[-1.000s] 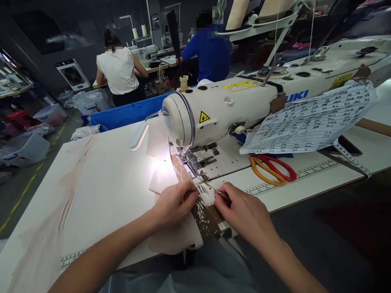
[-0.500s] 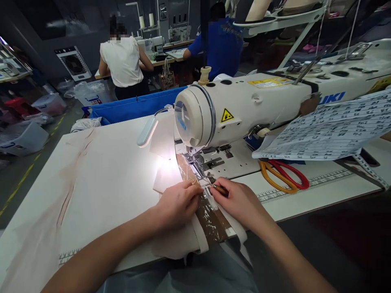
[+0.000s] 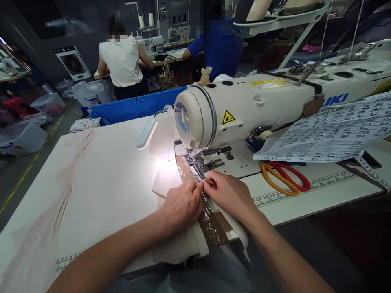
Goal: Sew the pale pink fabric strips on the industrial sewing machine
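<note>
My left hand is closed, its thumb and fingertips pinched at the edge of a pale fabric piece that runs beneath it. My right hand grips a small brown-handled tool; the fingers hide most of it. The fingertips of both hands nearly meet, just in front of the metal guide and needle area of a white sewing machine. Under them lies a brown strip covered with shiny clear film.
Orange- and red-handled scissors lie right of my hands, partly under a printed sheet. A small lamp lights the white table. Sheer fabric lies at left. Two people sit at machines beyond.
My right hand has moved left and slightly up with the brown-handled tool, closing the gap to my left fingertips. The left hand has barely moved.
</note>
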`<state>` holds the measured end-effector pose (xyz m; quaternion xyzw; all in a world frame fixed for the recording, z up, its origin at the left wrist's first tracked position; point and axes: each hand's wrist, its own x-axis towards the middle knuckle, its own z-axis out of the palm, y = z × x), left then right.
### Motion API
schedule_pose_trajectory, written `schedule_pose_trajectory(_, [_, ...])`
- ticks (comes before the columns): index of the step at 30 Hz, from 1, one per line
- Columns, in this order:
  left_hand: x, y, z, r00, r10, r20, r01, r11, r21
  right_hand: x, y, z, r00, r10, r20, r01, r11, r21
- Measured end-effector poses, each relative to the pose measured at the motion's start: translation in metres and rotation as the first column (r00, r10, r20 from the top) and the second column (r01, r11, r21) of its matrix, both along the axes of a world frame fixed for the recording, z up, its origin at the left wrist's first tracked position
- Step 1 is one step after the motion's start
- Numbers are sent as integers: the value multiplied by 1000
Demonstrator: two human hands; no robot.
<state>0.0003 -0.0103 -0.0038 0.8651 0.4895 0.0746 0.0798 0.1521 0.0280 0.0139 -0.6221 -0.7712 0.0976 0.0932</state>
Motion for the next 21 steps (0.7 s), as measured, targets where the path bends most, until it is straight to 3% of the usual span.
schedule_pose_trajectory(8, [1, 0, 1, 999, -9, -32, 9, 1000, -5, -3, -6, -23, 999, -30, -39, 34, 993, 112])
schedule_pose_trajectory(12, [2, -1, 5, 998, -4, -61, 1, 999, -47, 1, -5, -21, 996, 34, -81, -23, 990, 142])
schedule_pose_trajectory(17, [4, 0, 6, 995, -6, -100, 1, 999, -49, 35, -22, -7, 967, 140, -211, -106, 981, 165])
schedule_pose_trajectory(21, [4, 0, 5, 995, -16, -97, 13, 999, -38, 61, -46, -12, 946, 263, -190, -199, 932, 302])
